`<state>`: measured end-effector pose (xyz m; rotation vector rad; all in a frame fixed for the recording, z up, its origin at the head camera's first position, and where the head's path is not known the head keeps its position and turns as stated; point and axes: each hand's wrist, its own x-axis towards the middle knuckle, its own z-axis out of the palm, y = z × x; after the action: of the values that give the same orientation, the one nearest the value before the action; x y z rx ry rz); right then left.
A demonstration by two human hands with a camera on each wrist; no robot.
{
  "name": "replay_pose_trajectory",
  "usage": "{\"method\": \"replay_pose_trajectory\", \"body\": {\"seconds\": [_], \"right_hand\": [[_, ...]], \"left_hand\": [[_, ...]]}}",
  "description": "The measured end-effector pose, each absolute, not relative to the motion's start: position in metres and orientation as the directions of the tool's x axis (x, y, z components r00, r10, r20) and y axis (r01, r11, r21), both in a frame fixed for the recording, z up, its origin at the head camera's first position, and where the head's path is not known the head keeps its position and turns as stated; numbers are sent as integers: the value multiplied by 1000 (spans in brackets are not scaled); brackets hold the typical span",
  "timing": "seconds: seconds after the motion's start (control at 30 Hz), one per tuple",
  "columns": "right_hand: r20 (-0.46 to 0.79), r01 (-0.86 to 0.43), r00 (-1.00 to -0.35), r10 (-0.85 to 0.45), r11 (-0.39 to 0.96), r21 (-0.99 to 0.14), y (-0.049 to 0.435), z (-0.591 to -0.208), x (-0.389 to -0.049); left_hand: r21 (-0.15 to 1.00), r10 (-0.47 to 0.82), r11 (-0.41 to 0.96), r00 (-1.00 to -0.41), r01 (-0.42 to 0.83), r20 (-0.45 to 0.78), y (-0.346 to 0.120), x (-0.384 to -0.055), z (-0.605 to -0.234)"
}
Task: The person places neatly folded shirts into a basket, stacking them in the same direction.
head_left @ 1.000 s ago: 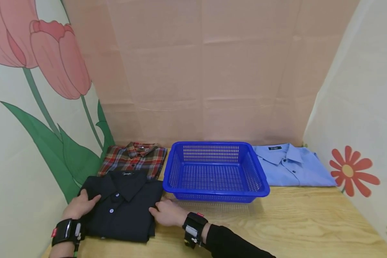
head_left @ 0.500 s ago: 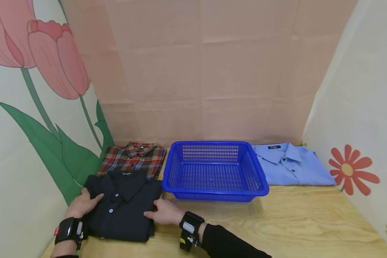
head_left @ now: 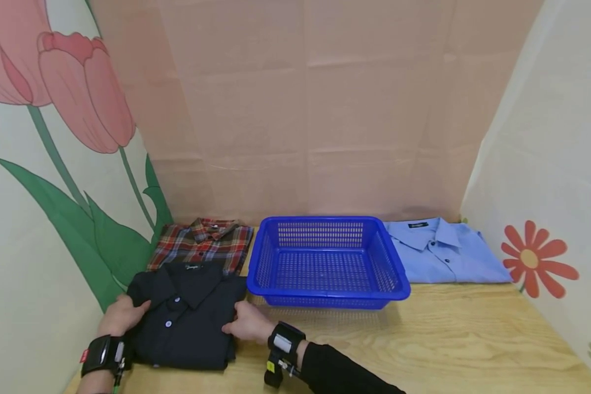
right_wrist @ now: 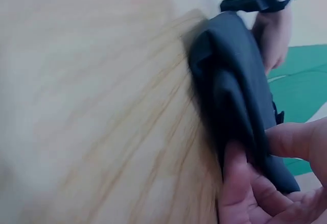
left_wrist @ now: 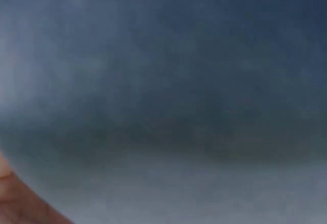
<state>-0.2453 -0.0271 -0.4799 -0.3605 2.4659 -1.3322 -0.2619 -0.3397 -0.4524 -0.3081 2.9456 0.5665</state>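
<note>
A folded black shirt lies on the table at the left front in the head view, its collar toward the back and pale buttons up. My left hand holds its left edge with the thumb on top; the other fingers are mostly hidden. At the opposite edge my right hand pinches the layers. In the right wrist view the thumb presses on top of the shirt while fingers go under the fold. Blurred dark cloth fills most of the left wrist view.
A folded plaid shirt lies behind the black one. The blue plastic basket stands in the middle with nothing inside. A folded light blue shirt is to its right. Printed sheets surround the wooden table on three sides.
My right hand has shifted slightly left and its fingers have gone under the shirt's edge. My left hand has barely moved. The shirt lies in nearly the same place.
</note>
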Motion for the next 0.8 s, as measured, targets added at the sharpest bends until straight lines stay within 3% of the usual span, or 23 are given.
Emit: {"method": "replay_pose_trajectory", "body": {"seconds": [0.2,0.5,0.8], "right_hand": [[-217,68,-925,-312,426,-902,-32,-481,-242],[-200,104,-951,-236,363,-926,-45,-477,-237],[-234,233,-958,-168,27,-972,-60,-473,-232]], "left_hand": [[343,-236,894,-953,-289,-188,-335,-259,-450],[325,-255,890,-940,-320,-228,-333,-258,-450],[356,-169,908,-970,-222,-175,-338,-256,-452]]}}
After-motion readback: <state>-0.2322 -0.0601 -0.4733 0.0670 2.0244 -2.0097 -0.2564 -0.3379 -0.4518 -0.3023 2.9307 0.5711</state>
